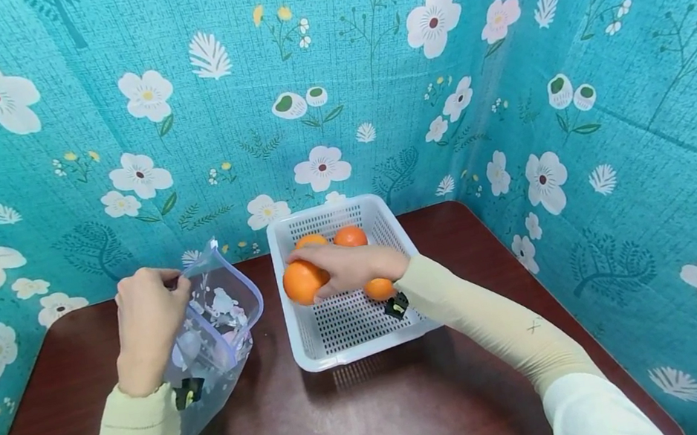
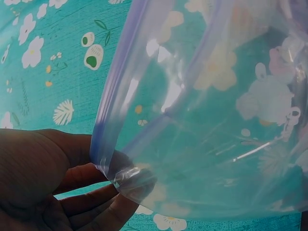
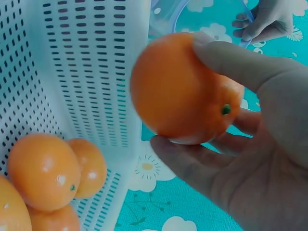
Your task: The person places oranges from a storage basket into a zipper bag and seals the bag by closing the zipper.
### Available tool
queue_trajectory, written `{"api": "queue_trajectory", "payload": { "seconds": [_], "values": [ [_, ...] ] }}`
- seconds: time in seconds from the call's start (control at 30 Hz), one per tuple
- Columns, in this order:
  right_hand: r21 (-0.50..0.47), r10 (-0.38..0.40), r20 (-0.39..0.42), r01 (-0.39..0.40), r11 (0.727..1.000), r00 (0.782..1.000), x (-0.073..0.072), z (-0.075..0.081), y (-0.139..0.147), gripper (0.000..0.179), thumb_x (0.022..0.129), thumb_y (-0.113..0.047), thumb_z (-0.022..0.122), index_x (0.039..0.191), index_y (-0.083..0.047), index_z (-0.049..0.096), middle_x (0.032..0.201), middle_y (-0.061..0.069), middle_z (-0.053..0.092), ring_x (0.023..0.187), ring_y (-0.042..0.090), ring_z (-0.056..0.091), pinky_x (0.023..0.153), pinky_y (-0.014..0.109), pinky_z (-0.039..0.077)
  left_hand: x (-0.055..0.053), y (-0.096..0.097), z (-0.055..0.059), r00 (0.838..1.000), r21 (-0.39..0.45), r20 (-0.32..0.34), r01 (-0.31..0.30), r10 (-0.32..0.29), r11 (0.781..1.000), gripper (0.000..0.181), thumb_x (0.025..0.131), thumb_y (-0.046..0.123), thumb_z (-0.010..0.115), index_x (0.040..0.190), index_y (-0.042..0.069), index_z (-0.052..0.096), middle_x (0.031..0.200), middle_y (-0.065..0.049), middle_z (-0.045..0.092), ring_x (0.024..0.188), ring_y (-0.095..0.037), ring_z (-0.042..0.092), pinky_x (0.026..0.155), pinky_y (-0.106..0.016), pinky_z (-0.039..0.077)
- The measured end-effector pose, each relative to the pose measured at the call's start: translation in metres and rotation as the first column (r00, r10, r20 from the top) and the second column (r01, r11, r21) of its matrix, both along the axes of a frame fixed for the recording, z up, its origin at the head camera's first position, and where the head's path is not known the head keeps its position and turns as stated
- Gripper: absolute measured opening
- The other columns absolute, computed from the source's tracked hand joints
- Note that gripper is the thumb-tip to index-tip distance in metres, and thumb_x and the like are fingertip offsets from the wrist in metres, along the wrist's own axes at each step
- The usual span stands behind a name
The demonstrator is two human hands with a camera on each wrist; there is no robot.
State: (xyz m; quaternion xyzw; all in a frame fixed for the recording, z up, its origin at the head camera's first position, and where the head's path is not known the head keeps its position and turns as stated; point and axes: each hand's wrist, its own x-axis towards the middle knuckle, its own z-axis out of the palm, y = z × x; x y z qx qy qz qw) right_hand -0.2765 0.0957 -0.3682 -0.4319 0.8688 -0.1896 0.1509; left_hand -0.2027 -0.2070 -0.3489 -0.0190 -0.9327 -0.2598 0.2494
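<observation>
In the head view, my right hand (image 1: 351,262) grips an orange (image 1: 302,283) above the left side of a white slotted plastic basket (image 1: 297,334). The right wrist view shows thumb and fingertips around this orange (image 3: 166,91), its green stem spot facing the palm. More oranges (image 3: 43,168) lie in the basket below. On the left, my left hand (image 1: 150,315) pinches the top edge of a clear zip bag (image 1: 211,407) with a purple seal and white printed figures. Its mouth gapes towards the basket. Up close, the left wrist view has the bag's corner (image 2: 127,180) between thumb and fingers.
A dark reddish-brown table (image 1: 379,423) carries the basket, which stands near its back edge. Turquoise floral cloth (image 1: 240,128) hangs behind and along the right side. Small black square markers (image 1: 397,306) sit at both wrists.
</observation>
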Motion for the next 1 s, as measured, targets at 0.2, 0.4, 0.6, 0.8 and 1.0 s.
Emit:
{"api": "queue_trajectory", "payload": {
  "seconds": [0.2, 0.4, 0.6, 0.8, 1.0],
  "values": [
    [-0.098, 0.022, -0.061, -0.028, 0.995, 0.998, 0.001, 0.000, -0.009, 0.077, 0.090, -0.027, 0.079, 0.154, -0.013, 0.037, 0.152, 0.002, 0.044, 0.130, 0.017, 0.044, 0.107, 0.033, 0.045, -0.002, 0.001, -0.001, 1.000, 0.001, -0.029, 0.010, -0.010, 1.000, 0.017, 0.090, 0.000, 0.065, 0.089, -0.013, 0.076, 0.071, -0.027, 0.069, 0.053, -0.029, 0.058, 0.047, -0.031, 0.041],
    [-0.165, 0.057, -0.088, -0.071, 0.984, 0.994, 0.003, 0.003, -0.019, 0.075, 0.088, -0.025, 0.080, 0.152, -0.015, 0.042, 0.152, 0.001, 0.046, 0.133, 0.018, 0.044, 0.106, 0.030, 0.044, -0.003, 0.001, -0.002, 0.999, 0.007, -0.034, 0.008, -0.008, 1.000, 0.017, 0.090, 0.001, 0.066, 0.090, -0.013, 0.076, 0.071, -0.027, 0.070, 0.053, -0.029, 0.058, 0.046, -0.031, 0.041],
    [-0.210, 0.052, -0.059, -0.063, 0.976, 0.997, 0.005, 0.004, -0.030, 0.076, 0.087, -0.023, 0.082, 0.152, -0.015, 0.043, 0.153, 0.001, 0.046, 0.133, 0.017, 0.045, 0.105, 0.030, 0.045, -0.002, 0.001, -0.002, 1.000, 0.011, -0.020, 0.003, -0.002, 1.000, 0.018, 0.090, 0.001, 0.066, 0.095, -0.013, 0.076, 0.080, -0.030, 0.072, 0.059, -0.033, 0.063, 0.048, -0.031, 0.044],
    [-0.278, 0.059, -0.061, -0.074, 0.958, 0.996, 0.004, 0.001, -0.041, 0.076, 0.083, -0.020, 0.085, 0.149, -0.015, 0.047, 0.152, 0.000, 0.047, 0.134, 0.015, 0.045, 0.104, 0.027, 0.046, 0.000, 0.000, -0.001, 1.000, 0.026, -0.012, -0.010, 0.010, 1.000, 0.019, 0.090, 0.003, 0.067, 0.096, -0.012, 0.076, 0.079, -0.029, 0.071, 0.059, -0.032, 0.061, 0.048, -0.030, 0.044],
    [-0.284, 0.034, -0.064, -0.051, 0.958, 0.997, 0.003, -0.001, -0.050, 0.074, 0.082, -0.022, 0.086, 0.147, -0.018, 0.051, 0.148, 0.001, 0.047, 0.127, 0.013, 0.049, 0.099, 0.024, 0.048, 0.001, -0.001, -0.001, 1.000, 0.032, -0.009, -0.013, 0.013, 0.999, 0.020, 0.090, 0.003, 0.066, 0.097, -0.013, 0.076, 0.082, -0.030, 0.072, 0.062, -0.034, 0.063, 0.050, -0.032, 0.048]
  ]
}}
